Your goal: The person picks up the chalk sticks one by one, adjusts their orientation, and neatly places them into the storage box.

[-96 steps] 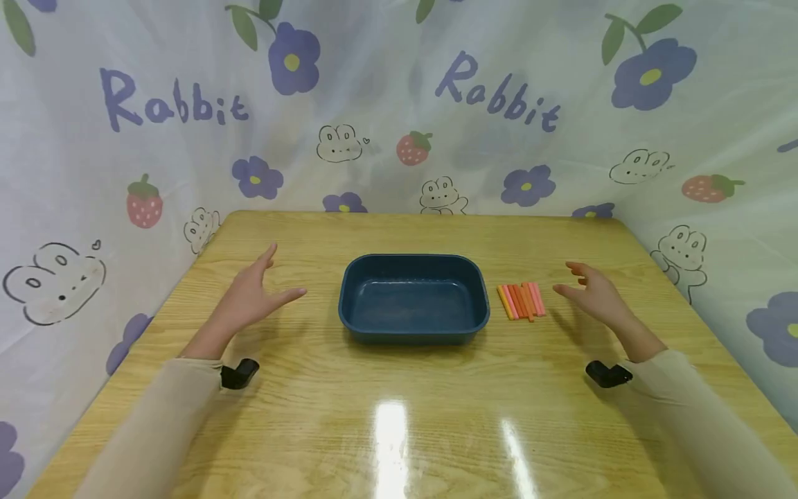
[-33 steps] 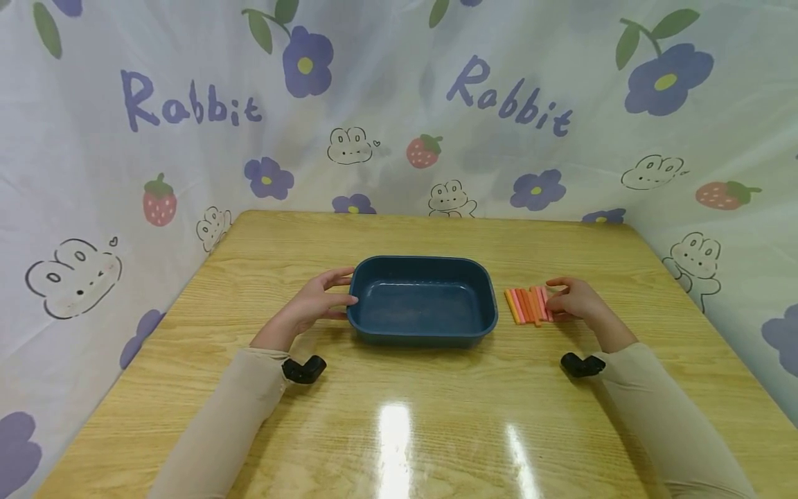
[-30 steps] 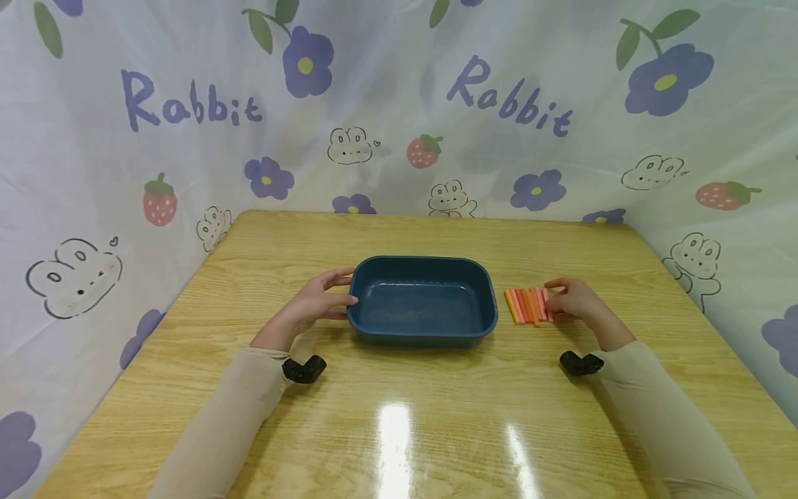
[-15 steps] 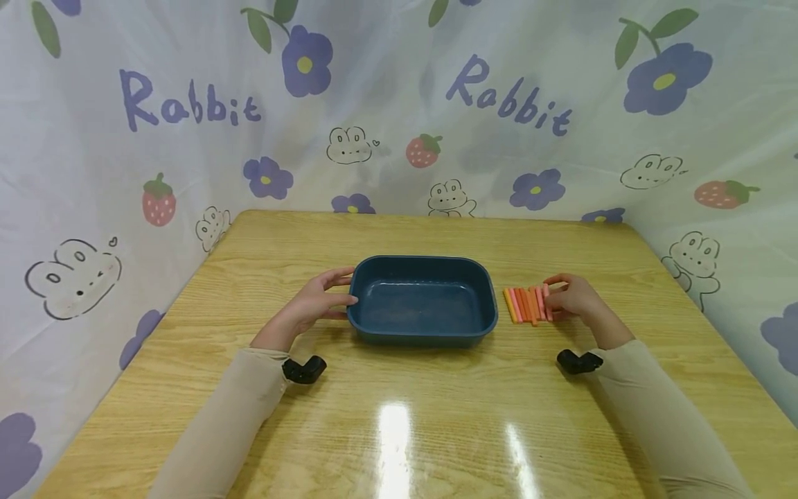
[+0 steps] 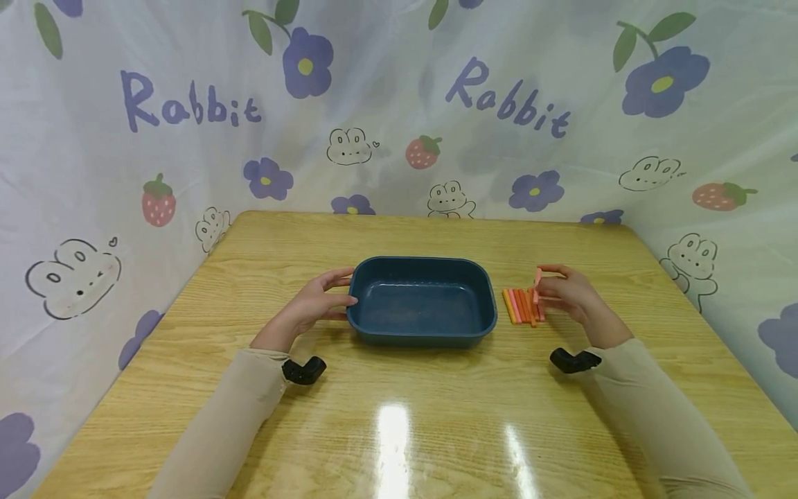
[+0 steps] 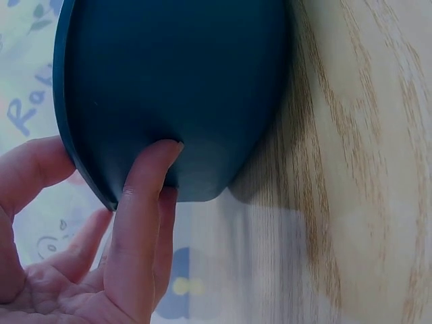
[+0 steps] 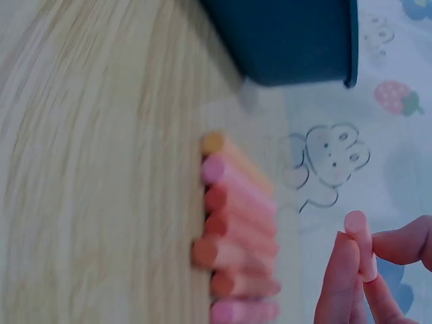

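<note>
Right hand (image 5: 572, 294) pinches a pink chalk stick (image 7: 361, 246) at its fingertips, clear of the chalk row (image 5: 519, 305); left hand (image 5: 314, 302), fingers spread, touches the dark-blue tub (image 5: 421, 339) beside that row

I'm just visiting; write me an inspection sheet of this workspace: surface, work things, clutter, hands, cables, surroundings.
Surface: glossy yellow-brown wood-grain table, showing bright reflections.
Work things: dark blue, round-cornered rectangular open box; right of it, a row of short, thin sticks in yellow, pink, red and orange, material uncertain.
Clutter: nothing seen.
Left hand: holds the box's left end.
Right hand: pinches a light pink cylindrical stick above the table.
Cables: nothing seen.
Surroundings: white sheet printed with purple flowers, strawberries and rabbits.
</note>
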A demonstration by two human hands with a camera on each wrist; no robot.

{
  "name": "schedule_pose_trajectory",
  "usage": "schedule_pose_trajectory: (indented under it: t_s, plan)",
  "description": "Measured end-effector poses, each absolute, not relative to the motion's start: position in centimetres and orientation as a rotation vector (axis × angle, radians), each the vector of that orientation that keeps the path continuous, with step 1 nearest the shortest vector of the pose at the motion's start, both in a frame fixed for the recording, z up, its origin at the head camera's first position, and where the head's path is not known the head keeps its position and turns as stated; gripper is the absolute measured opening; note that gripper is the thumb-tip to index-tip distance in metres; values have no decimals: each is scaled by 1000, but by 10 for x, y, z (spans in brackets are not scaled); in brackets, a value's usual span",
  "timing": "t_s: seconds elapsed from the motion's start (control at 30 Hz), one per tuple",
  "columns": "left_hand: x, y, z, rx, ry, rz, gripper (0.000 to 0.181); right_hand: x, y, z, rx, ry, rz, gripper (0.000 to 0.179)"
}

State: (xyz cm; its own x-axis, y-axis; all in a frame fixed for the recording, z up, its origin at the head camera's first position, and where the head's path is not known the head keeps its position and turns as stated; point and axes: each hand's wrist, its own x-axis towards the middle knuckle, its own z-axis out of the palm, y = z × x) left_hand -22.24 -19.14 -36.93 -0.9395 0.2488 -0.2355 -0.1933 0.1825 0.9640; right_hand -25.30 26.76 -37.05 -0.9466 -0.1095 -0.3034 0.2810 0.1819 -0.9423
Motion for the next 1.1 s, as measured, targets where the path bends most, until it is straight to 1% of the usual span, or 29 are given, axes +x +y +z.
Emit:
schedule_pose_trajectory:
  t_s: [0.3, 0.4, 0.63, 0.87, 1.1]
  plan:
    - [-222, -192, -368, 50, 2122, 1820, 66, -255, 246, -349, 129, 1935, -2002, 65]
    - [-222, -191, -367, 52, 2123, 1820, 66, -257, 237, -342, 128, 1892, -2028, 63]
    - [-220, -190, -367, 44, 2119, 1822, 66, -260, 214, -329, 111, 1819, -2041, 65]
    - [-220, -190, -368, 36, 2116, 1827, 66, -266, 194, -323, 142, 1749, -2040, 62]
    - [-220, -190, -368, 32, 2121, 1825, 65, -272, 173, -320, 211, 1687, -2050, 64]
